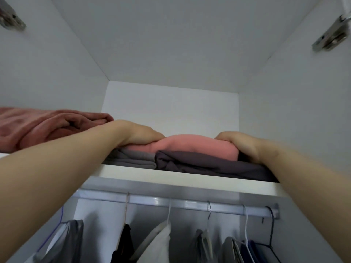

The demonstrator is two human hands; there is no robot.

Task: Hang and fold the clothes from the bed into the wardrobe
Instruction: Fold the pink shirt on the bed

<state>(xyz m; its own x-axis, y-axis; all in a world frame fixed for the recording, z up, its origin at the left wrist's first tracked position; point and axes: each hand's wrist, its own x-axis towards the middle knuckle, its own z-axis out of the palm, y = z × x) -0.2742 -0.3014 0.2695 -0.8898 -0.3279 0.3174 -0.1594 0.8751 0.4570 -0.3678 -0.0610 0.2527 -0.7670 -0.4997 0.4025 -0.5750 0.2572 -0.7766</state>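
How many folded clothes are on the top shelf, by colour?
Pink: 1, held at both ends by the left hand and right hand
Grey: 1
Dark purple-grey: 1
Dusty red: 1, loosely bunched
Total: 4

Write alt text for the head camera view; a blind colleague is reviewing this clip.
Both hands, left hand and right hand, grip the ends of a folded pink garment on top of grey folded clothes on the wardrobe's upper shelf. A reddish blanket lies to the left; below, clothes hang from a rail.
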